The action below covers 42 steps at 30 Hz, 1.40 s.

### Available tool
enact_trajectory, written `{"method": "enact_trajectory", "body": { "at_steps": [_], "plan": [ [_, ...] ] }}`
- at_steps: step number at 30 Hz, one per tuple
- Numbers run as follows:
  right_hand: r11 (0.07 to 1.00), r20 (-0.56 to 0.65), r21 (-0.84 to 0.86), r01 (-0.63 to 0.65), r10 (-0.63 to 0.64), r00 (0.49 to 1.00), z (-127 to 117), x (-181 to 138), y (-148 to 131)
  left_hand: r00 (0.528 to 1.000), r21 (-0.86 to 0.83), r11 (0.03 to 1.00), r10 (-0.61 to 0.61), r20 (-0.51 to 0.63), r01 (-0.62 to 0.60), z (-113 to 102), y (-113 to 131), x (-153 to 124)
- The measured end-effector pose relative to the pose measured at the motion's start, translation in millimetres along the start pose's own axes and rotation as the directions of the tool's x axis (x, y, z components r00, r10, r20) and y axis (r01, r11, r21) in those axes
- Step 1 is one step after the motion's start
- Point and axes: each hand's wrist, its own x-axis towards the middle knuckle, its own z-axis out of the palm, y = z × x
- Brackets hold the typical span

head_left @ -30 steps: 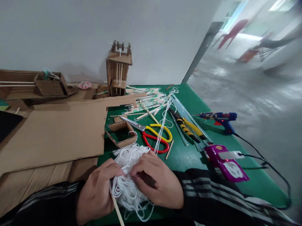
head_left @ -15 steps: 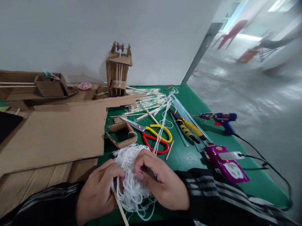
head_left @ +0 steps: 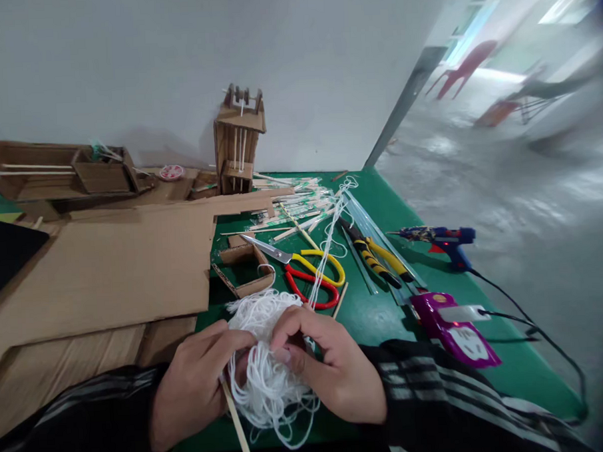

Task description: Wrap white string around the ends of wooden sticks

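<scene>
A loose tangle of white string (head_left: 271, 380) hangs between my two hands near the front of the green table. My left hand (head_left: 201, 380) is closed on the string, and a thin wooden stick (head_left: 237, 425) pokes out below its fingers. Pinched at the middle of the bundle, my right hand (head_left: 332, 364) grips strands between thumb and forefinger. Several strands (head_left: 327, 251) run from the bundle up towards the back of the table. Just beyond the string lie scissors (head_left: 303, 269) with one red and one yellow handle, beside a small cardboard frame (head_left: 243, 268).
Cardboard sheets (head_left: 133, 266) cover the left side, with a cardboard tower (head_left: 241, 145) against the wall. Wrapped sticks (head_left: 295, 203), pliers (head_left: 377, 256) and clear glue sticks (head_left: 376, 223) lie behind. A glue gun (head_left: 439, 236) and a purple power strip (head_left: 456, 329) with cables sit right.
My right hand has shifted slightly right, and its fingers have moved at the string. The left fingertips have edged inward. The loops hang a little lower and the stick's lower end has swung left.
</scene>
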Motion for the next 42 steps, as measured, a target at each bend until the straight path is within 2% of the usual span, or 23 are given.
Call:
{"method": "enact_trajectory", "body": {
  "at_steps": [6, 11, 17, 22, 26, 30, 33, 37, 39, 42],
  "plan": [
    [0.995, 0.03, -0.081, -0.063, 0.066, 0.997, 3, -2, -1, 0.998, -0.008, 0.999, -0.047, -0.035, 0.047, 2, 2, -6],
    [0.979, 0.015, -0.173, -0.106, 0.11, 0.994, 5, -2, 2, 0.999, 0.041, 0.999, 0.036, 0.011, -0.036, 3, 1, -9],
    [0.958, -0.023, -0.241, -0.155, 0.154, 0.988, 7, -2, 6, 0.997, 0.072, 0.995, 0.074, 0.012, -0.075, 0, 0, -7],
    [0.948, -0.056, -0.288, -0.139, 0.129, 0.99, 7, -4, 7, 0.991, 0.035, 0.995, 0.09, 0.095, -0.094, -3, -1, -8],
    [0.934, -0.07, -0.357, 0.029, -0.058, 0.996, 9, -4, 8, 0.979, -0.121, 0.992, 0.005, 0.202, 0.02, -8, 3, -6],
    [0.882, -0.081, -0.423, 0.207, -0.265, 0.961, 9, -3, 12, 0.958, -0.199, 0.965, -0.117, 0.261, 0.172, -18, 9, -1],
    [0.863, -0.101, -0.448, 0.233, -0.308, 0.946, 7, -2, 14, 0.919, -0.213, 0.932, -0.211, 0.333, 0.292, -23, 10, 3],
    [0.839, -0.068, -0.473, 0.27, -0.34, 0.938, 6, -1, 16, 0.853, -0.196, 0.88, -0.329, 0.404, 0.432, -19, 11, 12],
    [0.827, -0.045, -0.481, 0.292, -0.355, 0.934, 6, -1, 17, 0.837, -0.179, 0.874, -0.346, 0.423, 0.451, -14, 13, 17],
    [0.816, -0.011, -0.481, 0.32, -0.371, 0.929, 6, -1, 18, 0.839, -0.129, 0.884, -0.367, 0.402, 0.449, -9, 17, 22]
  ]
}}
